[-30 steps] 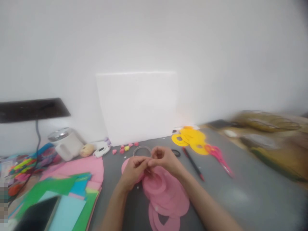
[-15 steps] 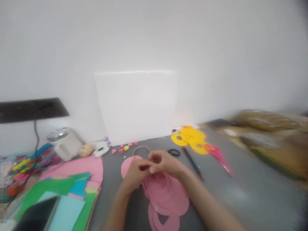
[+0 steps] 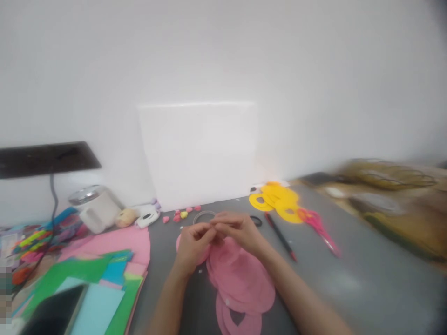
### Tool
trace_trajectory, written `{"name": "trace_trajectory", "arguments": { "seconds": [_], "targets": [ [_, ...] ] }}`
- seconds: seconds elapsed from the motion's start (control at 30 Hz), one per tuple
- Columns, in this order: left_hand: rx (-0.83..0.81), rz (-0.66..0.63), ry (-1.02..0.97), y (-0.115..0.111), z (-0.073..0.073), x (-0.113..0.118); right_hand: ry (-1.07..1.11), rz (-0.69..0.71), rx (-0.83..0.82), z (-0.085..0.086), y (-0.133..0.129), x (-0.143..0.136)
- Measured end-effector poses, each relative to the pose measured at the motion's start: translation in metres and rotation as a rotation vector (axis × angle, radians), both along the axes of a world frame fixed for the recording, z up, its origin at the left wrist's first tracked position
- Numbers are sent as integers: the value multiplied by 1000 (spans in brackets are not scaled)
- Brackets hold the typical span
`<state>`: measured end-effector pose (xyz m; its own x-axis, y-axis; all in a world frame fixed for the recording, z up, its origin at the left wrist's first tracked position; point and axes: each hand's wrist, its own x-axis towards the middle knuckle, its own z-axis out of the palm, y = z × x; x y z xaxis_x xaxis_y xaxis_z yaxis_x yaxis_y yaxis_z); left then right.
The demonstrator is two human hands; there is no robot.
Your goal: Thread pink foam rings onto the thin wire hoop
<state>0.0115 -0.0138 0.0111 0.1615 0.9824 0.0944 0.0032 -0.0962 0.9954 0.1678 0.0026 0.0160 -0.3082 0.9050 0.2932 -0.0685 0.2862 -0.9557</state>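
Over the grey tabletop, my left hand (image 3: pixel 191 247) and my right hand (image 3: pixel 240 231) meet with their fingertips pinched together. Whatever is between those fingers is hidden or too small to make out. Just below them lies an overlapping pile of pink paper cutouts (image 3: pixel 244 284), with ring-like shapes at its near end. A round pink piece (image 3: pixel 179 242) shows partly behind my left hand. Beyond the fingers a clear ring (image 3: pixel 202 214), like a tape roll, is partly covered. A black loop (image 3: pixel 257 221) peeks out past my right hand.
Yellow paper cutouts (image 3: pixel 279 201), pink scissors (image 3: pixel 319 228) and a black-and-red pencil (image 3: pixel 280 237) lie on the right. Coloured sheets (image 3: pixel 101 302) and a dark phone-like slab (image 3: pixel 52 311) lie left. A white mug (image 3: pixel 98 211) and small heart-shaped pieces (image 3: pixel 177 217) are near the wall.
My right hand has shifted slightly up and left, covering more of the clear ring and the black loop. My left fingers have risen slightly too. The pink pile stays in place.
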Motion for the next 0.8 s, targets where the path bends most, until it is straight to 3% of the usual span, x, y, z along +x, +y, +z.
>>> {"name": "trace_trajectory", "arguments": {
  "seconds": [0.23,0.37,0.47,0.6,0.8],
  "targets": [
    [-51,99,-13,1,-2,3,-86,-45,75,2,-3,-2],
    [-92,88,-89,2,0,5,-6,-6,-5,2,-2,-3],
    [-99,45,-105,2,3,4,76,-63,-113,2,1,-2],
    [-102,81,-50,1,6,3,168,-158,-223,0,5,1],
    [-140,70,-125,1,4,2,251,-178,-295,-8,9,2]
  ]
}}
